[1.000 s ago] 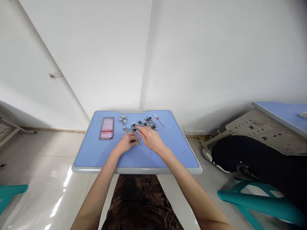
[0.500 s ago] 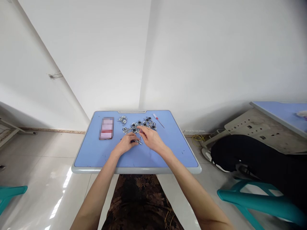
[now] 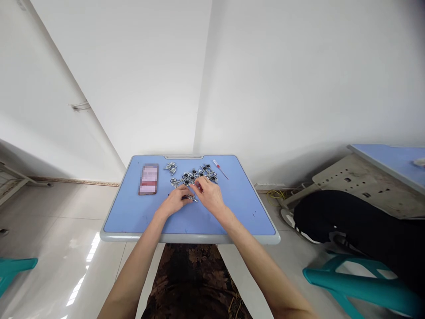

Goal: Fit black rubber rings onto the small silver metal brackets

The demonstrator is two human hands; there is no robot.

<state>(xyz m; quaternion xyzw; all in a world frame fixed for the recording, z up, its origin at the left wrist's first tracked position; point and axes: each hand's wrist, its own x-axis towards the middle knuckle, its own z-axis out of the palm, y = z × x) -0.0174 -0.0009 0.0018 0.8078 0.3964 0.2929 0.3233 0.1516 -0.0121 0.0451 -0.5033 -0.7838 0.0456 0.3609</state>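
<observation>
On the blue table [image 3: 133,217] lies a pile of small metal parts with black round pieces [image 3: 186,178]. Just in front of that pile, my left hand [image 3: 177,200] is closed on a small metal part [image 3: 194,200], whose end sticks out past the fingertips. My right hand [image 3: 206,192] is beside it with its fingers pinched together close to the same part; what they hold, if anything, is too small to tell. A smaller group of metal parts [image 3: 171,168] rests farther back on the left.
A phone [image 3: 148,179] lies at the table's left. Behind my right hand is a thin tool with a red and white handle [image 3: 217,164]. At the right are a person's dark-clothed leg [image 3: 318,215], a teal stool [image 3: 352,279] and another blue table [image 3: 392,157].
My right hand's fingers have drawn in and curled more beside the left hand. My left hand keeps its hold on the metal part. The whole view has shifted slightly.
</observation>
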